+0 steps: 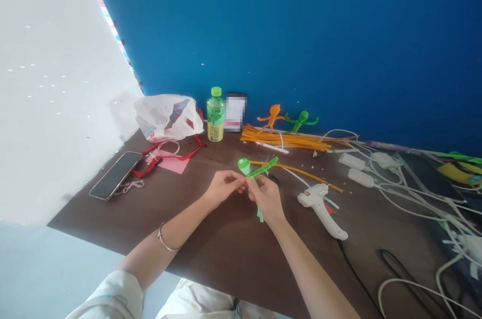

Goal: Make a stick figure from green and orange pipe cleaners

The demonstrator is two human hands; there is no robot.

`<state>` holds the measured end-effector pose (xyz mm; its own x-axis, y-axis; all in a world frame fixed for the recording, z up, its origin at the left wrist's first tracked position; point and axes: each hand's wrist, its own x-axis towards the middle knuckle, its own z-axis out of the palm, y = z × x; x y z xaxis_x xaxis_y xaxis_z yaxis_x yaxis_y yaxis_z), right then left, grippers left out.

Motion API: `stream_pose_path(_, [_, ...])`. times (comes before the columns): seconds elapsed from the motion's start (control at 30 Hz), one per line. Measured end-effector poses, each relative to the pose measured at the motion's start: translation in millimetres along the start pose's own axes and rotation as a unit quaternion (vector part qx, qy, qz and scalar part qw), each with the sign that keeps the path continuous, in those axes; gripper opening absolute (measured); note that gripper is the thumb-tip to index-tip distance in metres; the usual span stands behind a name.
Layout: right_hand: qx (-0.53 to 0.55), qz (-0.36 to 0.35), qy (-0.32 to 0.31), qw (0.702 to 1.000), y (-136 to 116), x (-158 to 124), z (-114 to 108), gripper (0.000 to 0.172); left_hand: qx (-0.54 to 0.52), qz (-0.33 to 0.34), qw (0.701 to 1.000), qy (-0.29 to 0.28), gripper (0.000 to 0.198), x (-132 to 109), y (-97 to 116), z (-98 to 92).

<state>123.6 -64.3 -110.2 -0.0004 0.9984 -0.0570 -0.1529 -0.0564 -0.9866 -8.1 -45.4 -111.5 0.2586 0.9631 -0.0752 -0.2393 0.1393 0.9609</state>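
My left hand (224, 186) and my right hand (265, 199) meet above the dark wooden table (226, 253). Between them they pinch a green pipe-cleaner figure (253, 170), which has a round head and a strip sticking out to the upper right. A green leg (259, 215) hangs below my right hand. Loose orange pipe cleaners (293, 170) lie just behind the figure. A white hot glue gun (321, 206) rests to the right of my right hand, not touching it.
Finished orange and green figures (288, 119) and an orange pipe-cleaner bundle (286, 139) lie along the blue wall (301, 32). Also there are a bottle (216, 115), plastic bag (167, 118), phone (115, 175), red strap (169, 158), and white cables (399, 193).
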Motion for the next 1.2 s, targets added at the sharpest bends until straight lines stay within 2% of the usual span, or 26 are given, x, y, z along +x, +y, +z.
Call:
stream_pose_path(0.17, [-0.001,0.004,0.037,0.999,0,-1,3,0.031,0.097,0.081,0.992,0.028,0.025,-3,-4,3.6])
stream_pose_path(0.27, [-0.014,-0.002,0.055,0.998,3,-2,5,0.029,0.178,0.126,0.975,0.04,0.021,-5,-8,3.3])
stream_pose_path(0.33, [-0.017,0.001,0.062,0.998,4,-2,6,0.028,0.251,0.171,0.951,0.051,0.017,-7,-10,2.5])
stream_pose_path(0.43, [-0.011,0.005,0.077,0.997,7,-2,8,0.028,0.358,0.254,0.896,0.06,0.015,-8,-10,1.1])
stream_pose_path(0.6, [0.033,0.022,0.104,0.994,11,-1,12,0.029,0.451,0.358,0.817,0.03,0.018,-6,-10,-0.4])
stream_pose_path(0.77, [0.082,0.038,0.103,0.99,12,1,14,0.029,0.5,0.399,0.768,0.023,0.019,-4,-14,-3.9])
stream_pose_path(0.97, [0.075,0.025,0.103,0.991,13,-1,13,0.028,0.556,0.428,0.712,0.004,0.026,-8,-13,-8.7])
stream_pose_path(1.03, [0.069,0.026,0.108,0.991,14,-2,13,0.028,0.567,0.42,0.709,-0.004,0.026,-8,-12,-7.8])
stream_pose_path(1.1, [0.066,0.032,0.113,0.991,15,-2,12,0.027,0.555,0.406,0.726,-0.002,0.025,-8,-13,-5.7])
stream_pose_path(1.2, [0.082,0.032,0.101,0.991,15,0,11,0.026,0.475,0.374,0.796,0.032,0.021,-5,-12,-3.6])
